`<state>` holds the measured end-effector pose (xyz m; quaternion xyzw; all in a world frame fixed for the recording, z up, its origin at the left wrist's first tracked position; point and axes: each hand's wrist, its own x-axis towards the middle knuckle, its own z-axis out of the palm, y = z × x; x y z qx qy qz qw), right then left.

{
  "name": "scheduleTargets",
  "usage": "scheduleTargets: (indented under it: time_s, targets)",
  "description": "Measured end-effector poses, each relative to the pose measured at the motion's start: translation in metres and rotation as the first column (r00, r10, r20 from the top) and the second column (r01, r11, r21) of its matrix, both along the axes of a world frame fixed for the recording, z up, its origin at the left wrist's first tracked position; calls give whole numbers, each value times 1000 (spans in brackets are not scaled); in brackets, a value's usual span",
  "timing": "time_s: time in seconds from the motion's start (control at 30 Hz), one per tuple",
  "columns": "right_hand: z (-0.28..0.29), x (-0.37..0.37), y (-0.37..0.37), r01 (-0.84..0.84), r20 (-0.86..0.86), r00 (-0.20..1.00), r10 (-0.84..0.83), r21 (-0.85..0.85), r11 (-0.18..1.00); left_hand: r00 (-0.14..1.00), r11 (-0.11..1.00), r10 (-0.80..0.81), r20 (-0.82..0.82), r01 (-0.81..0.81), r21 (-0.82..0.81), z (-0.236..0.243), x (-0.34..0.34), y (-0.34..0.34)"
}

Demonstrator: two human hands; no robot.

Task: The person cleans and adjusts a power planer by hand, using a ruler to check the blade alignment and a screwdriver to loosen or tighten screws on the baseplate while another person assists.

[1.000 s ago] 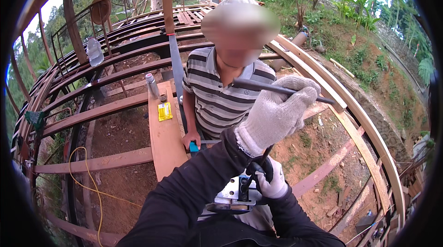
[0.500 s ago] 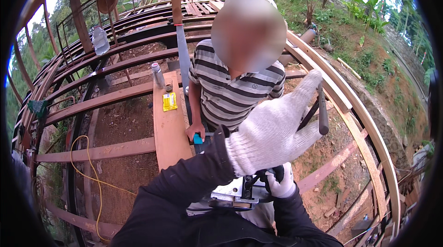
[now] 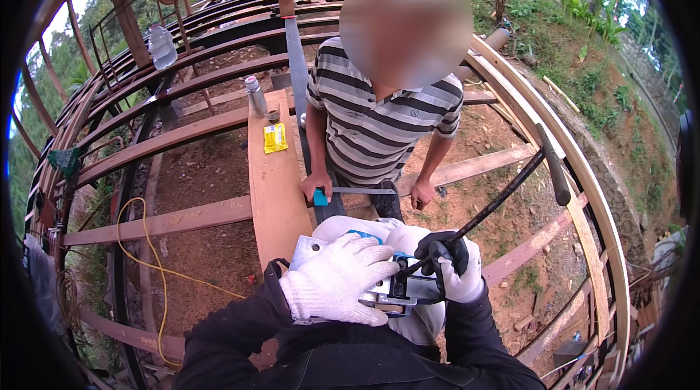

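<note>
A power tool with a flat metal plate, resembling an upturned hand planer (image 3: 423,289), rests at my lap. My left hand (image 3: 346,281), in a white knit glove, lies flat across its plate with the fingers stretched out. My right hand (image 3: 459,273), also gloved, is closed at the tool's right side, around the lower shaft of a black T-handle wrench (image 3: 499,204). The wrench slants up to the right, its crossbar in the air and its lower end at the tool's dark slot. Black parts by my right fingers are hard to tell apart.
A person in a striped shirt (image 3: 386,124) faces me, one hand on a teal-ended tool (image 3: 321,197). A plank (image 3: 273,193) carries a flask (image 3: 255,95), a glass (image 3: 273,113) and a yellow packet (image 3: 275,138). Open beams (image 3: 168,220) and a yellow cord (image 3: 157,266) lie left.
My left hand has let go of the wrench's crossbar and come down onto the tool's plate. My right hand stays at the tool. The view has shifted slightly.
</note>
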<state>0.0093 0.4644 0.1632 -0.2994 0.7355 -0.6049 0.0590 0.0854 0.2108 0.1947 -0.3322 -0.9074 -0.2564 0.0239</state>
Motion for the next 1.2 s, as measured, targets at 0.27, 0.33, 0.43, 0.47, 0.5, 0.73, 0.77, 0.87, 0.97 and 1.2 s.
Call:
scheduleTargets:
  time_s: [0.27, 0.33, 0.43, 0.47, 0.5, 0.73, 0.77, 0.87, 0.97, 1.2]
  targets:
    - [14, -10, -15, 55, -10, 998, -56, -71, 996, 995, 999, -34, 97, 31, 26, -3, -21, -9]
    - [18, -12, -20, 78, 36, 997, -75, -108, 991, 999, 999, -9, 52, 7, 46, -12, -20, -13]
    - [24, -14, -19, 148, 80, 987, -139, -108, 983, 1000, 1000, -20, 18, 20, 6, -17, -26, -13]
    - [26, -12, -20, 171, 101, 982, -162, -90, 981, 1000, 999, -25, 17, 24, 21, -17, -26, -12]
    - [24, -12, -19, 152, 87, 986, -142, -128, 980, 999, 999, -22, 27, 21, 27, -17, -25, -12]
    - [18, 5, -12, 173, 123, 979, -160, -98, 980, 999, 999, -21, -38, 22, 29, -21, -26, -14]
    - [20, 6, -11, 175, 139, 977, -161, -103, 979, 994, 996, -29, -104, 37, 79, -24, -27, -14]
    - [19, 7, -17, 177, 133, 979, -155, -175, 969, 996, 992, -30, -81, 40, 118, -23, -31, -17]
    - [20, 5, -19, 194, 132, 975, -176, -138, 971, 999, 997, -18, -43, 21, 69, -21, -32, -18]
    - [21, 4, -26, 165, 159, 977, -141, -151, 975, 997, 993, 18, -69, -10, 118, -25, -28, -16]
